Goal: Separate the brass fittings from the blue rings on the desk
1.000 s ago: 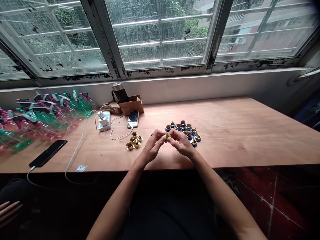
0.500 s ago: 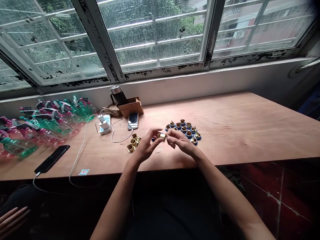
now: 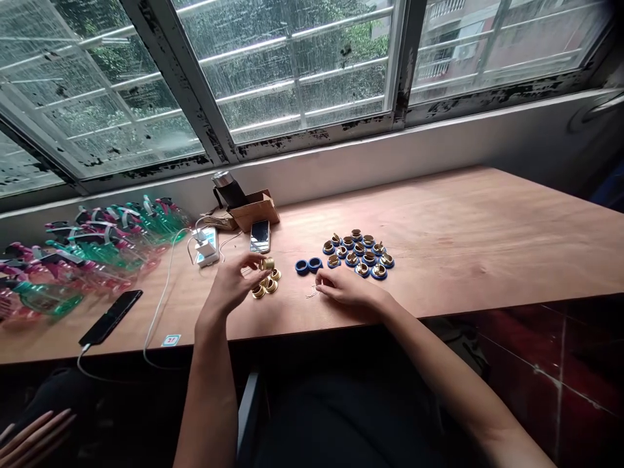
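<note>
While the person's left hand (image 3: 233,283) pinches a small brass fitting (image 3: 267,264) between thumb and fingertips, just above a small heap of similar brass fittings (image 3: 263,285) on the wooden bench (image 3: 487,227), the right hand (image 3: 347,290) lies palm down with its fingers loosely gathered, holding nothing visible. Its fingertips rest just beside a thin curl of wire (image 3: 312,293). Two blue rings (image 3: 308,264) lie side by side between the hands, well short of a larger cluster of brass fittings seated in blue rings (image 3: 358,255) to the right. The step in hand is judged to be the handling of single fittings, though whether this piece is being fitted or only inspected cannot be told. The next move appears to call for a controlled shift of the pinched fitting toward the blue rings, with the free right hand available to steady one. Farther along the bench lie a cardboard box (image 3: 254,211), a smartphone (image 3: 260,236), a white charger (image 3: 206,247), a black smartphone (image 3: 111,317) and rows of green and pink spray bottles (image 3: 92,257). At lower left, another person's fingers (image 3: 39,437) show below the bench edge.
</note>
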Demonstrator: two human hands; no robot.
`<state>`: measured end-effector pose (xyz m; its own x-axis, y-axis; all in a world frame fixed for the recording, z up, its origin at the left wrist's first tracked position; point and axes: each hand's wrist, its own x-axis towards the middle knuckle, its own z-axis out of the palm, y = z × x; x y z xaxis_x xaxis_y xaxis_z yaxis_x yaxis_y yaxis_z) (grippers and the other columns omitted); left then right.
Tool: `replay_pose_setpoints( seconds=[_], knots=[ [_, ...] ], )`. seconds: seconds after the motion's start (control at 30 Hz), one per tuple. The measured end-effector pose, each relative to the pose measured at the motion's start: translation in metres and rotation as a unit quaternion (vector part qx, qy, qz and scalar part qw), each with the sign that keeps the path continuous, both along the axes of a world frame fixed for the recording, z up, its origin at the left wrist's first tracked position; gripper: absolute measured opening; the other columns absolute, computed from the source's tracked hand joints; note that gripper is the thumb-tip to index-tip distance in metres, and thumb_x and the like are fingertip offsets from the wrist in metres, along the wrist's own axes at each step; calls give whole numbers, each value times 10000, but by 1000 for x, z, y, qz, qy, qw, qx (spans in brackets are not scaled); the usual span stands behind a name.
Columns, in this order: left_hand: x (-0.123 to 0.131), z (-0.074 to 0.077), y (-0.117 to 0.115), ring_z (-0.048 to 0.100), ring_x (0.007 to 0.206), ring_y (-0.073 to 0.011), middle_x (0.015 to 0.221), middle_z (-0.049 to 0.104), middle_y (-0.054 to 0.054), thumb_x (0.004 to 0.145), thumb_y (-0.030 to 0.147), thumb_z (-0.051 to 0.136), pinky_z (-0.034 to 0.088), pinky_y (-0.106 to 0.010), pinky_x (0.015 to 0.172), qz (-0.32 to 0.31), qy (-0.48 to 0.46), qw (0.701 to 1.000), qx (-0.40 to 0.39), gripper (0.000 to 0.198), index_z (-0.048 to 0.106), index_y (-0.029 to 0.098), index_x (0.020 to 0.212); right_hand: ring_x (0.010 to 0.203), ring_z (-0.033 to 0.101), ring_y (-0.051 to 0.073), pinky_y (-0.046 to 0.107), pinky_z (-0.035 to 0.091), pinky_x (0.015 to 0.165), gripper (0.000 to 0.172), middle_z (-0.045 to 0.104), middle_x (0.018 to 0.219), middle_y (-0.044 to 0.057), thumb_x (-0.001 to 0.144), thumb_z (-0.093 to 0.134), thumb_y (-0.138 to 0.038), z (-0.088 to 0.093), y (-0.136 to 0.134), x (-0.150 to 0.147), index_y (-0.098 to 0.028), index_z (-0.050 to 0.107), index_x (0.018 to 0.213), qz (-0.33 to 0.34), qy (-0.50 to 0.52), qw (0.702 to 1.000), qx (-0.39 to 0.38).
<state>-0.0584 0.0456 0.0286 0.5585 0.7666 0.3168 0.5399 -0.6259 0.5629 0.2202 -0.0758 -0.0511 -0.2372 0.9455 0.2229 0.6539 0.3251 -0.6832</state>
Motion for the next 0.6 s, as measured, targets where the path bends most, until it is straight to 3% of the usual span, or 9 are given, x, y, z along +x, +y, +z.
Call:
replay_pose_setpoints(
  seconds=[0.1, 0.27, 0.4, 0.6],
  knots=[
    [-20, 0, 3, 719, 902, -255, 972, 782, -75, 773, 567, 781, 543, -333, 775, 25, 93, 993, -74, 471, 756, 212, 1082, 773, 613, 165, 259, 372, 703, 88, 709, 855, 31, 996, 640, -258, -1, -1, -3, -188, 690, 982, -12, -55, 998, -3],
    [-33, -9, 7, 712, 814, -258, 863, 780, -59, 658, 556, 801, 467, -299, 652, 76, 234, 950, -191, 417, 761, 207, 884, 825, 644, 187, 261, 392, 719, 101, 741, 902, 53, 993, 646, -265, -2, 0, -5, -190, 712, 1005, -16, -76, 997, -3],
    [-21, -13, 6, 695, 788, -252, 805, 770, -42, 616, 527, 797, 407, -297, 627, 95, 291, 935, -178, 342, 726, 217, 742, 805, 639, 177, 252, 367, 693, 99, 735, 881, 42, 993, 651, -272, -3, 0, -5, -193, 710, 1006, -18, -76, 997, -4],
    [5, -8, -7, 670, 778, -254, 750, 745, -46, 661, 535, 761, 340, -309, 621, 154, 374, 903, -143, 294, 731, 242, 663, 774, 610, 157, 245, 336, 669, 75, 716, 862, 30, 979, 674, -257, -3, 0, -4, -192, 703, 1003, -12, -78, 997, -11]
  ],
)
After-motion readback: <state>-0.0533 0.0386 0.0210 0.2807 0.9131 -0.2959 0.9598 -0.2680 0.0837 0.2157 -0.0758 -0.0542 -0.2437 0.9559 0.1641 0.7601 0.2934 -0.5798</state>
